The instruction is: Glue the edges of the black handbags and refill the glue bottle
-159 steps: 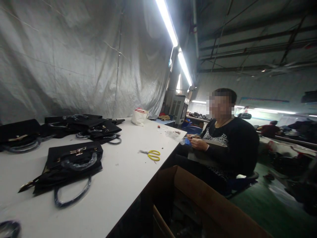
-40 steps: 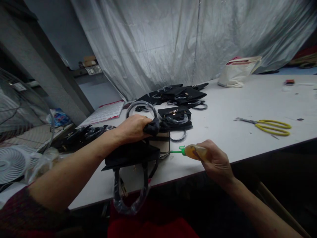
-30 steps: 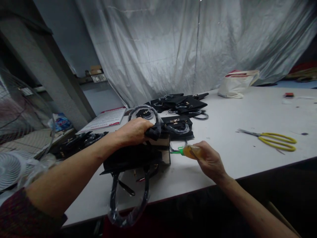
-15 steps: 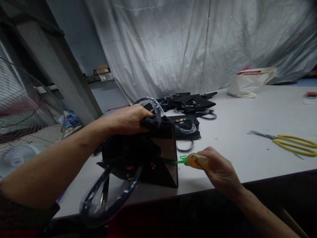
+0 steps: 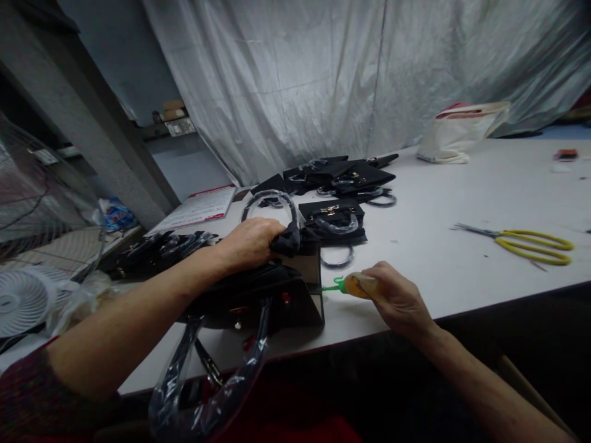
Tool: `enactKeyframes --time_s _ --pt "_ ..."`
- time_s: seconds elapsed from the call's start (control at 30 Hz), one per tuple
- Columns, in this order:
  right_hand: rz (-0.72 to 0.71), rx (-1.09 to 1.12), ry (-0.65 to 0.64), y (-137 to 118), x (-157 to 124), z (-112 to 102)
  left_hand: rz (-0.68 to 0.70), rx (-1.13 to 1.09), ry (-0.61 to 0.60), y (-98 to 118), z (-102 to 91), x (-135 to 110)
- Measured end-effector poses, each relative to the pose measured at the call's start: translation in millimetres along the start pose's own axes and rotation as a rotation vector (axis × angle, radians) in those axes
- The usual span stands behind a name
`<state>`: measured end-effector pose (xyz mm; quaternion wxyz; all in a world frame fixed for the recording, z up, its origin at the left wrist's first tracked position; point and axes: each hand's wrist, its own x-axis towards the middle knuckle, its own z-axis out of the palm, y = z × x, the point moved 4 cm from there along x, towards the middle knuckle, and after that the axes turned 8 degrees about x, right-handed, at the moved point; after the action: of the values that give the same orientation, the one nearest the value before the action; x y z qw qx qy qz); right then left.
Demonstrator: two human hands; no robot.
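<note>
A black handbag [image 5: 258, 301] lies at the near edge of the white table [image 5: 438, 203], its plastic-wrapped handles [image 5: 207, 381] hanging over the edge. My left hand [image 5: 249, 243] is closed on the bag's upper flap, holding it up. My right hand [image 5: 397, 298] grips a small amber glue bottle [image 5: 357, 285]. Its green nozzle [image 5: 330, 287] touches the bag's side edge.
More black handbags [image 5: 339, 178] lie in piles further back and to the left [image 5: 157, 249]. Yellow-handled scissors [image 5: 526, 239] lie to the right, a white bag [image 5: 457, 132] at the back. A fan [image 5: 23, 301] stands at the left. A grey plastic sheet hangs behind.
The bag stood tipped up half a second ago and now lies lower and flatter. The glue nozzle stays at the bag's side. Five seconds ago the camera faced a seated person to the right.
</note>
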<state>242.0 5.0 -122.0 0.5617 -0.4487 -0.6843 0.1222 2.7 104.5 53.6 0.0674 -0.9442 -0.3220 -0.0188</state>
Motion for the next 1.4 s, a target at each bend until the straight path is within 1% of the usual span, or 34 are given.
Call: enactKeyframes --time_s 0.13,0.3,0.5,0.67,0.8,0.97,1.17,1.23,1.33,1.4 --pt "0.001 -0.011 -0.022 4 7 3 0.021 -0.029 0.025 -6 5.3 0" --pt "-0.022 0.015 -0.097 -1 10 2 0.067 -0.044 0.035 -11 10.5 0" --pt "-0.019 0.001 -0.031 11 14 1 0.065 -0.045 0.033 -10 12.3 4" --pt "-0.040 -0.004 -0.114 12 21 1 0.053 -0.025 0.008 -9 13.6 7" --pt "-0.028 -0.010 -0.099 8 27 -1 0.056 -0.007 0.015 -9 13.2 7" --pt "-0.019 0.016 -0.107 3 22 -1 0.081 -0.021 0.017 -10 14.1 0" --pt "-0.018 0.047 -0.159 0 14 -2 0.065 0.000 0.041 -11 19.1 -7" --pt "-0.008 0.054 -0.149 2 13 -2 0.067 0.009 0.033 -10 20.1 -9" --pt "0.013 0.051 -0.097 6 13 -2 0.062 0.028 0.030 -8 20.5 -11" --pt "0.021 0.057 -0.091 7 13 -1 0.067 0.032 0.040 -7 20.2 -13"
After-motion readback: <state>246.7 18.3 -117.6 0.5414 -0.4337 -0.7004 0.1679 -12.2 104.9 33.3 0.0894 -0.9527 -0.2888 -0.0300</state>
